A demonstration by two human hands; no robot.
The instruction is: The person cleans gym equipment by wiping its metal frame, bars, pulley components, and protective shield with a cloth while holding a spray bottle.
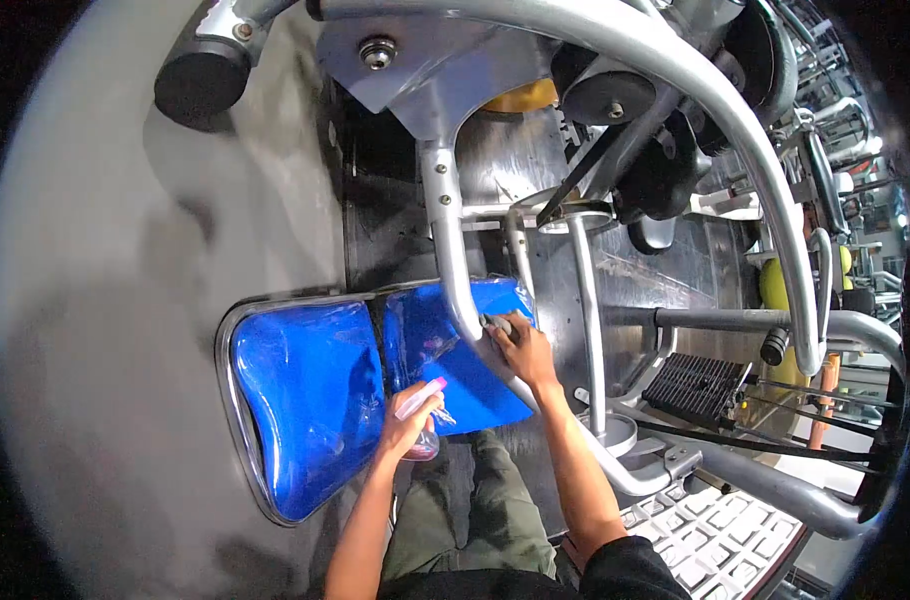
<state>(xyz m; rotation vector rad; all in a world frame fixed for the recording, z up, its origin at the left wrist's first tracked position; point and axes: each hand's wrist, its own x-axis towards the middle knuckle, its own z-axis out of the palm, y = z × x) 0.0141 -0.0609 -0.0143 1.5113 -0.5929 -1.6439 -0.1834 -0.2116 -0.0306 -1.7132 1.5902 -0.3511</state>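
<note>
Our left hand (403, 432), at seven o'clock from the centre of view, has its fingers wrapped around a clear spray bottle (416, 400) whose pink nozzle tips toward one o'clock; whether a finger presses the trigger, we cannot tell. Our right hand (527, 352), at four o'clock, has its fingers bunched on a small grey cloth (496, 323), which we hold against the bend of a silver tube (458, 285). Beneath the tube, at six o'clock, we see one blue pad (490, 385); a second blue panel (310, 400) lies beside it at eight o'clock, across a narrow dark gap. Just before four o'clock stands a black weight stack (693, 388), and at three, a yellow ball (772, 285).
</note>
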